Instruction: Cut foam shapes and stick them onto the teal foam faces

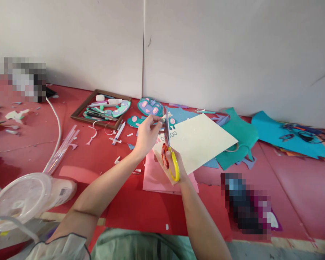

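My right hand (177, 164) grips scissors (173, 162) with yellow and orange handles, its fingers in the loops. Their blades point away from me, beside the fingertips of my left hand (150, 134). That hand is closed in a pinch at the left edge of a cream sheet (203, 141); its fingers partly hide what they hold. Small circles are drawn in a row on the sheet near the blades. Under it lies pink sheet material (157, 180). Decorated teal cut-outs (151, 107) with pink spots lie just beyond my left hand.
A brown frame tray (82, 112) holds pens and cut-outs. Teal sheets (239, 130) and a blue sheet (271, 135) with a cable lie right. A clear plastic tub (40, 187) stands near left, by clear sticks (61, 153). Scraps dot the red table (97, 166); a pale wall (206, 54) rises behind.
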`<action>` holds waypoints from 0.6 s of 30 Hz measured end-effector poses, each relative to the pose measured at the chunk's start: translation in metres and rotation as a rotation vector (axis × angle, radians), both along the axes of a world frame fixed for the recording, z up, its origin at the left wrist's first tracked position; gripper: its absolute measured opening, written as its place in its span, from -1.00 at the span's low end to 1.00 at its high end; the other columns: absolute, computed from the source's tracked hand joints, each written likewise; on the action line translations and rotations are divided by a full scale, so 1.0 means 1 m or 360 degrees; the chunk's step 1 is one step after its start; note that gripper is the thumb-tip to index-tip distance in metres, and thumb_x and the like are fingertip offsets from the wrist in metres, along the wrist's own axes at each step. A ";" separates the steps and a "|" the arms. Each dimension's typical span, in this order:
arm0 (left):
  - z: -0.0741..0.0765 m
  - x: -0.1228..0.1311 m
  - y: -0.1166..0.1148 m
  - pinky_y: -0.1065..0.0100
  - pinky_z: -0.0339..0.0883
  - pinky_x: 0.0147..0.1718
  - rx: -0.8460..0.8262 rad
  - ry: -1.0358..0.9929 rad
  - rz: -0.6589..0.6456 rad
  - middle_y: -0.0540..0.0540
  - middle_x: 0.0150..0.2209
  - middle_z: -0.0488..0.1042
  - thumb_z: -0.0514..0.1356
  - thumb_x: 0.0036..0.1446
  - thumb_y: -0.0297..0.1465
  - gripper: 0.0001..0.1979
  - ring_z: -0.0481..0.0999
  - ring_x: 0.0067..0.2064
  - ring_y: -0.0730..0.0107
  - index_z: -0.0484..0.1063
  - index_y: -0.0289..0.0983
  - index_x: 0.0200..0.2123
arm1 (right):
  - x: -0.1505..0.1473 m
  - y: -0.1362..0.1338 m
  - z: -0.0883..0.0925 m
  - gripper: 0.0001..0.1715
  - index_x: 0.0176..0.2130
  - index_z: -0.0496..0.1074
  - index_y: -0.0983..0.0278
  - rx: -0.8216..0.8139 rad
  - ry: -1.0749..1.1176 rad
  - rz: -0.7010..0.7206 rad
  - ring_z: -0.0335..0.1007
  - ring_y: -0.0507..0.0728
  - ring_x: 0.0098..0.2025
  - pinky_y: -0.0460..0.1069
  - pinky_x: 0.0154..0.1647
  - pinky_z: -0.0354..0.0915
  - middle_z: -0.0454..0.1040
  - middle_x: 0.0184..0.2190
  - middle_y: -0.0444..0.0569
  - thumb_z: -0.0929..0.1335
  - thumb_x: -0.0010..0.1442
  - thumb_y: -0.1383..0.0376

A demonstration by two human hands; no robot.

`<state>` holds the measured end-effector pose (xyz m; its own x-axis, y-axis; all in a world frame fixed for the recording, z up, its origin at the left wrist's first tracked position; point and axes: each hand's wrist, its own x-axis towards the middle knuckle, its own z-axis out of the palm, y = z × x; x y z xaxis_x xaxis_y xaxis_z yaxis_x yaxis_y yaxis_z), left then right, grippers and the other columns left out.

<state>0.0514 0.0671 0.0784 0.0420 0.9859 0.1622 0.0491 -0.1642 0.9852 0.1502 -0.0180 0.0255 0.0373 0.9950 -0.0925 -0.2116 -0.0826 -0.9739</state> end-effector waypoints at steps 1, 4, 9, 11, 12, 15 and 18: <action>0.000 0.000 0.000 0.40 0.44 -0.31 -0.0003 0.0002 0.0000 0.00 -0.41 0.50 0.12 0.10 -0.50 -0.93 0.52 -0.36 0.46 0.35 -0.25 -0.41 | 0.000 0.000 0.000 -0.32 -0.48 0.17 0.20 -0.0002 0.0011 -0.0001 -0.12 -0.09 -0.72 -0.10 -0.69 -0.16 0.09 -0.73 -0.29 0.34 -0.05 -0.32; 0.000 0.000 0.000 0.40 0.44 -0.32 0.0002 0.0002 0.0005 0.00 -0.40 0.51 0.12 0.09 -0.51 -0.92 0.51 -0.37 0.46 0.34 -0.25 -0.42 | 0.000 0.000 0.001 -0.31 -0.47 0.19 0.21 -0.0013 0.0016 -0.0009 -0.13 -0.09 -0.72 -0.10 -0.70 -0.18 0.09 -0.74 -0.30 0.35 -0.07 -0.32; 0.001 -0.002 0.002 0.42 0.45 -0.34 -0.0001 0.0007 -0.0022 -0.02 -0.37 0.53 0.12 0.07 -0.51 -0.93 0.51 -0.36 0.46 0.33 -0.25 -0.43 | 0.000 -0.001 0.003 -0.31 -0.47 0.20 0.21 -0.0023 -0.0048 -0.0013 -0.13 -0.09 -0.71 -0.10 -0.70 -0.16 0.11 -0.74 -0.29 0.33 -0.06 -0.33; 0.000 -0.003 0.002 0.42 0.46 -0.33 0.0006 0.0012 -0.0039 -0.02 -0.36 0.53 0.11 0.07 -0.50 -0.94 0.52 -0.34 0.45 0.33 -0.25 -0.42 | 0.000 -0.001 0.004 -0.32 -0.47 0.20 0.21 -0.0022 -0.0072 -0.0022 -0.12 -0.09 -0.71 -0.11 -0.71 -0.16 0.11 -0.73 -0.29 0.33 -0.05 -0.33; 0.000 -0.004 0.003 0.41 0.47 -0.32 0.0006 0.0003 -0.0059 -0.02 -0.36 0.53 0.11 0.07 -0.49 -0.95 0.53 -0.32 0.45 0.33 -0.25 -0.42 | 0.001 -0.001 0.004 -0.32 -0.48 0.19 0.21 -0.0015 -0.0080 -0.0026 -0.12 -0.09 -0.71 -0.11 -0.71 -0.16 0.10 -0.73 -0.29 0.32 -0.05 -0.33; -0.001 -0.007 0.004 0.38 0.49 -0.30 -0.0003 -0.0046 -0.0128 -0.04 -0.34 0.53 0.11 0.08 -0.46 -0.96 0.55 -0.29 0.42 0.34 -0.25 -0.40 | 0.001 -0.001 0.004 -0.31 -0.49 0.19 0.21 0.0003 -0.0095 -0.0026 -0.10 -0.09 -0.72 -0.11 -0.71 -0.14 0.09 -0.73 -0.28 0.32 -0.05 -0.33; 0.000 -0.010 0.006 0.39 0.48 -0.32 0.0009 -0.0015 -0.0152 -0.03 -0.37 0.53 0.12 0.06 -0.47 -0.96 0.53 -0.32 0.43 0.35 -0.25 -0.41 | 0.003 -0.001 0.001 -0.31 -0.49 0.20 0.21 -0.0012 -0.0097 -0.0014 -0.10 -0.08 -0.72 -0.10 -0.71 -0.12 0.10 -0.74 -0.28 0.33 -0.05 -0.33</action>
<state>0.0416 0.0730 0.0782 0.1342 0.9765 0.1688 0.0235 -0.1734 0.9846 0.1527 -0.0188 0.0262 0.0521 0.9939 -0.0973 -0.1525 -0.0884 -0.9843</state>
